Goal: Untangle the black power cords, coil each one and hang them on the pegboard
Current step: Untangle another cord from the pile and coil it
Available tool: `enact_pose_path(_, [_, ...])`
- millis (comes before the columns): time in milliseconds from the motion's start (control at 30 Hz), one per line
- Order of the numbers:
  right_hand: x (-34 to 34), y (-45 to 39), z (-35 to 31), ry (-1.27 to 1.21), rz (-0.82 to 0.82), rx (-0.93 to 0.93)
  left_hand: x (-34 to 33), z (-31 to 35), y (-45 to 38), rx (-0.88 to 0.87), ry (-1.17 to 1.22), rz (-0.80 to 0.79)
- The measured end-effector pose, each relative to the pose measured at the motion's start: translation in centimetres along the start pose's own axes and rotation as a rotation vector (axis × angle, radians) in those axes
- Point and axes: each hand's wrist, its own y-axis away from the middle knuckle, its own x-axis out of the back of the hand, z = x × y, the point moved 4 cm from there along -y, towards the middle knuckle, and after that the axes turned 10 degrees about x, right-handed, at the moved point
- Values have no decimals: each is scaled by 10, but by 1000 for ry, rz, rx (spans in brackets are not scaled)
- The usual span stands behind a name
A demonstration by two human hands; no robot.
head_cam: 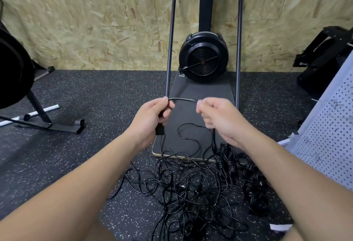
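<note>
Far left: black round machine (13,72) cut off by frame edge, its stand w/ a white bar (30,115) on the speckled floor (91,95). Your left hand (152,117) grips a black cord (183,100), fingers curled round it; a black plug (160,130) hangs under the palm, partly hidden. Cord spans across to your right hand (215,115), which is blurred but looks clenched on it, pinch itself hard to see. From there it drops in loops to the tangled pile (191,189) on the floor btwn your forearms; can't tell how many cords are in it. Just right of the pile: coiled bundles (254,181), dark, count unclear. Behind: fan unit (203,57) on a black board, against an OSB wall. Far right: white pegboard (328,145), cut off by the edge
</note>
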Motion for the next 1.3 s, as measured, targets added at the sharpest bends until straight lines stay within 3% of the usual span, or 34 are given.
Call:
enact_pose_path(67, [1, 1, -11, -258, 95, 14, -6, 1, 2, -10, -83, -22])
enact_pose_path(233, [-7, 2, -16, -615, 229, -35, -47, -13, 26, 32, -350, -159])
enact_pose_path(433, [-5, 9, -21, -701, 231, -133, -64, -20, 37, -17, -721, -296])
enact_pose_path(600, [-20, 13, -26, -824, 250, -210, -67, -19, 42, 82, -588, -433])
enact_pose_path(667, [-21, 10, -26, -788, 268, -208, -69, -28, 41, 221, -352, -456])
enact_pose_path(767, [-18, 7, -25, -747, 316, -216, -79, -32, 43, 233, -171, -428])
enact_pose_path(833, [-12, 5, -24, -692, 330, -178, -82, -29, 43, 192, -178, -362])
enact_pose_path(933, [2, 3, -28, -385, 326, -54, -86, -25, 42, 142, -181, -327])
enact_pose_path(1033, [16, 4, -31, -178, 297, -21, -92, -20, 46, 104, -255, -407])
enact_pose_path(1167, [25, 7, -28, 55, 222, 15, -94, -21, 51, 201, -256, -564])
enact_pose_path(1300, [22, 9, -26, 143, 196, 32, -88, -22, 52, 290, -228, -579])
